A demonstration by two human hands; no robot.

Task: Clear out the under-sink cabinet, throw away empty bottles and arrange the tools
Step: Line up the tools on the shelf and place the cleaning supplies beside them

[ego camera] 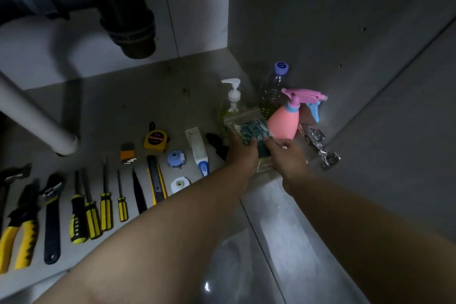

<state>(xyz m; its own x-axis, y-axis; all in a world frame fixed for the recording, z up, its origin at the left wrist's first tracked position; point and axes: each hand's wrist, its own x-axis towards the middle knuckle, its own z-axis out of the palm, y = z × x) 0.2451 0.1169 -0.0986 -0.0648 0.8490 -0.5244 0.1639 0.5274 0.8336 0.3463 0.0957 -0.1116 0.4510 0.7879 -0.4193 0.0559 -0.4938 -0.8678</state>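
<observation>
Left hand (240,153), right hand (286,155) hold clear bag (244,119) lengthwise, front-to-back

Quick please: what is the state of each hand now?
Left hand: grips the clear bag of green items.
Right hand: pinches the same bag.
</observation>
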